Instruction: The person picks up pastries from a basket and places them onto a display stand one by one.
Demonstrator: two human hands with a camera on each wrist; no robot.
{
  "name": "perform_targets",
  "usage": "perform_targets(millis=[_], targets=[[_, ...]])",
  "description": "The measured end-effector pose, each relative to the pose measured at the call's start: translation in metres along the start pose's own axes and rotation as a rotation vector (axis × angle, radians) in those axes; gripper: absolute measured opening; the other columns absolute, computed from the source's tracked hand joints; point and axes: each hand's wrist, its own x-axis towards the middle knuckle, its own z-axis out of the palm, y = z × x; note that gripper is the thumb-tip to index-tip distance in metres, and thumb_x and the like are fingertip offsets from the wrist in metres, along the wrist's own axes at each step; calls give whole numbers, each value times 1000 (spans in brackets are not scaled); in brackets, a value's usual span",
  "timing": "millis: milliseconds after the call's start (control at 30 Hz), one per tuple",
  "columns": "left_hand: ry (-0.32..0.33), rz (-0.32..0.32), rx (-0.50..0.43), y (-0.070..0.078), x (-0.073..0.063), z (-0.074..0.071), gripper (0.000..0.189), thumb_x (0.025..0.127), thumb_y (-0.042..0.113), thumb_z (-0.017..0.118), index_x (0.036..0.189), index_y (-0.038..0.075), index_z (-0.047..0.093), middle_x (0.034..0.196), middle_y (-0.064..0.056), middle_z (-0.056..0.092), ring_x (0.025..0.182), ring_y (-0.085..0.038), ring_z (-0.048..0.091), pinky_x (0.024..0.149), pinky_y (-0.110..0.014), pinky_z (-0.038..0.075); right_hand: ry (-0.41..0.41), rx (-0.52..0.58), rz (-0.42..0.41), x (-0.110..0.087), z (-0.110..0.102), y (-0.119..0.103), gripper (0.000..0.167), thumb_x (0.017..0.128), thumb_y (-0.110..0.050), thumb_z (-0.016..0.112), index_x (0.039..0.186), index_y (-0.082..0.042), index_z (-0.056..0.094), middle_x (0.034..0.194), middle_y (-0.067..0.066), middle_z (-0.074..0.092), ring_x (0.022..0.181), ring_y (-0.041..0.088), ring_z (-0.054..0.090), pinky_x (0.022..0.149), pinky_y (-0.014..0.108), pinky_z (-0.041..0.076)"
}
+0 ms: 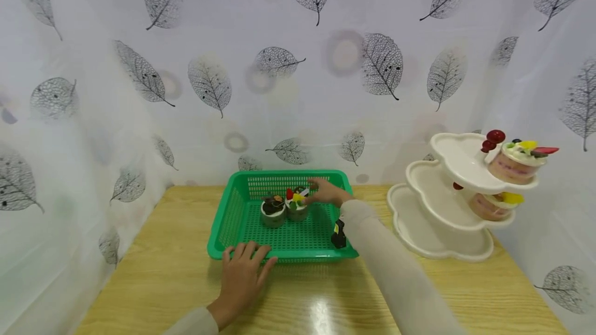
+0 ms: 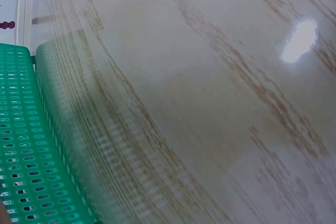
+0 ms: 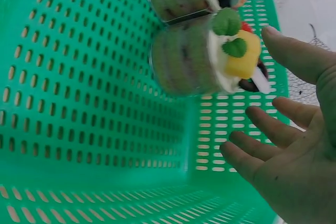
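Observation:
A green plastic basket (image 1: 284,173) stands on the table with two small dessert cups inside. One cup (image 1: 273,217) has a dark topping; the other cup (image 1: 297,214), to its right, carries a yellow piece, green leaves and something red. My right hand (image 1: 326,192) reaches over the basket beside the right-hand cup. In the right wrist view its fingers (image 3: 252,156) are spread, with a gap between them and the cup (image 3: 184,59). My left hand (image 1: 242,277) rests on the basket's front rim, fingers extended. The left wrist view mostly shows the table and the basket's side (image 2: 31,145).
To the right stands a cream three-tier tray (image 1: 430,244) with scalloped plates. A pink layered dessert cup (image 1: 514,164) sits on its top tier, and a similar cup (image 1: 489,208) on the middle one. A leaf-patterned curtain (image 1: 298,107) hangs behind the wooden table (image 1: 158,252).

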Motion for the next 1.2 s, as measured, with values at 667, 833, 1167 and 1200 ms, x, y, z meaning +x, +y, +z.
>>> perform_targets(millis=[667,833,1167,1200], targets=[[7,10,-6,2,1,-6,27,85,40,69,102,20,69,91,2,60,89,-21,55,82,-52,36,12,-89,75,14,23,11,83,83,-23,76,150,-6,29,154,19,27,140,39,27,108,54,30],[5,5,-5,2,1,-6,27,85,41,69,102,21,68,91,2,61,89,-21,55,82,-52,36,22,-109,78,15,26,11,83,83,-23,76,150,-6,29,155,18,25,140,39,26,108,55,29],[8,9,14,0,-1,-3,28,86,44,65,103,22,68,91,3,60,88,-21,54,82,-51,36,93,-164,75,21,33,12,86,80,-19,79,148,-3,30,152,19,30,138,38,31,108,52,30],[9,9,10,0,-1,-2,28,87,44,65,103,22,68,91,3,60,88,-21,54,83,-51,35,101,-165,74,21,32,12,85,79,-19,79,148,-2,31,152,19,31,138,38,31,108,52,31]])
